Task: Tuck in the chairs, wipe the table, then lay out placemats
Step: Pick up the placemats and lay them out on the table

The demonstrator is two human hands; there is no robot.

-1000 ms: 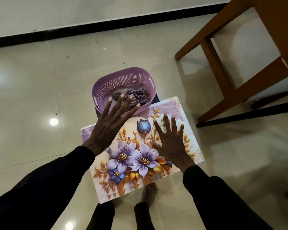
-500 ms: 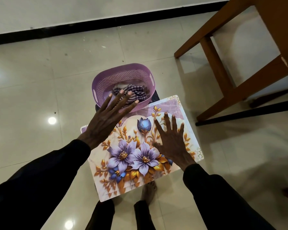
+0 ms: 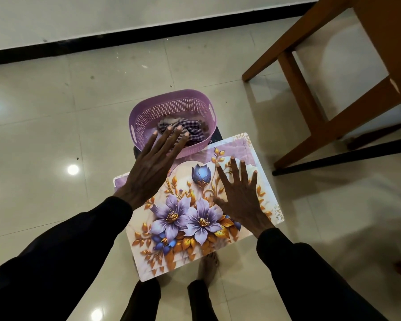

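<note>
A stack of floral placemats point(image 3: 190, 218), purple flowers with gold leaves, lies on a low dark stool in front of me. My right hand point(image 3: 240, 195) rests flat on the right half of the top mat, fingers spread. My left hand point(image 3: 154, 166) hovers with straight fingers over the mat's far left corner, its fingertips reaching above a lilac perforated basket point(image 3: 171, 105). In the basket lies a crumpled checked cloth point(image 3: 192, 129).
A wooden table point(image 3: 380, 42) with brown legs stands at the upper right, a dark bar point(image 3: 343, 158) running along the floor beneath it. Glossy cream floor tiles point(image 3: 56, 126) surround the stool. A white wall with black skirting point(image 3: 125, 40) lies behind. My bare foot point(image 3: 208, 266) shows below the mats.
My left hand has drawn its fingers together and moved slightly further over the basket. My right hand stays flat on the placemat.
</note>
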